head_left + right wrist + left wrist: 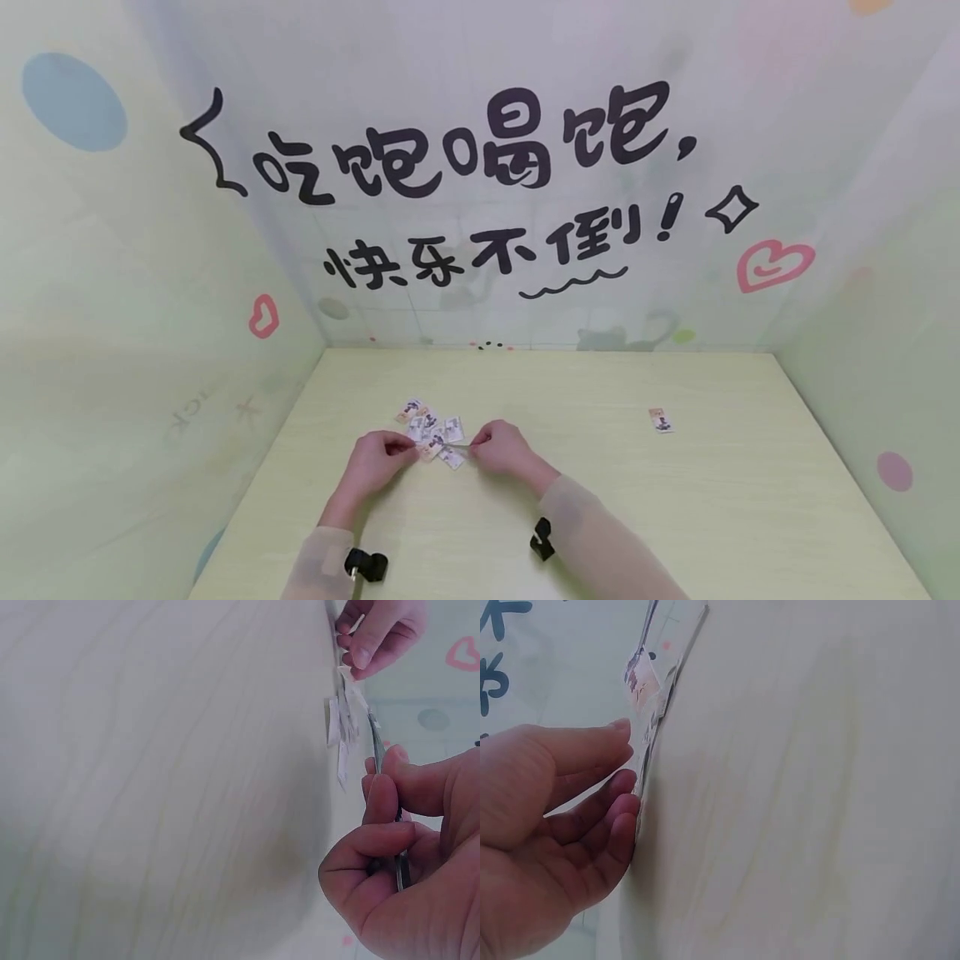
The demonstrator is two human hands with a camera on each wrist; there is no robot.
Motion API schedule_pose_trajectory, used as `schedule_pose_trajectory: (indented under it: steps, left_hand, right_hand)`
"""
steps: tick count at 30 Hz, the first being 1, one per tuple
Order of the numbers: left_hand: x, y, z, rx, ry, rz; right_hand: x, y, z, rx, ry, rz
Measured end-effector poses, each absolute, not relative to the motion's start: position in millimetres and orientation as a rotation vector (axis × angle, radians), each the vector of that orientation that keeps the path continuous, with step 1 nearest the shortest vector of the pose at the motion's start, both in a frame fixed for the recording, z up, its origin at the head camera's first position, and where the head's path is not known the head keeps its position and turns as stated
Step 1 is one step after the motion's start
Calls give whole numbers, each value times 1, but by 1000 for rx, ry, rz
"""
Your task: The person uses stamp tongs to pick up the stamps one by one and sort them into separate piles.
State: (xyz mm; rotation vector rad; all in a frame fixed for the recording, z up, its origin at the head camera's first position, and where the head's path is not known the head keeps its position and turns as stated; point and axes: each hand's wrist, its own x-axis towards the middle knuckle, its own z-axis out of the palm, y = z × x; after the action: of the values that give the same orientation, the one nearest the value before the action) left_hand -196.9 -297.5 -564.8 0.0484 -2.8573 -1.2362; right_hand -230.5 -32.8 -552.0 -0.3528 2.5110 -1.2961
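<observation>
Small printed paper cards (452, 429) lie in an overlapping cluster on the table, between both hands. My left hand (381, 458) is at the cluster's left side, its thumb and index finger pinching the edge of a small orange-and-white card (431, 451). The other fingers of that hand are bent, tips down at the tabletop, in the left wrist view. From the right, my right hand (504, 450) grips metal tweezers (377, 746) between thumb and fingers. The tweezers' tips point left and overlap the cards in the head view.
One more small printed card (662, 420) lies alone at the right of the pale wood-grain table (600, 517). Printed walls (480, 317) enclose the table at the back and both sides. A black wrist mount (366, 565) sits at the left sleeve.
</observation>
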Motion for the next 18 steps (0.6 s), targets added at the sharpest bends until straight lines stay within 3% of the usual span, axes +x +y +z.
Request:
schedule_pose_trajectory:
  steps: [8, 18]
  left_hand:
    - [-203, -265, -557, 36, -2731, -1260]
    - [-215, -164, -556, -191, -2730, -1341]
  right_hand:
    - [-230, 11, -550, -251, 2453, -1421]
    - [-222, 79, -551, -25, 2618, -1404]
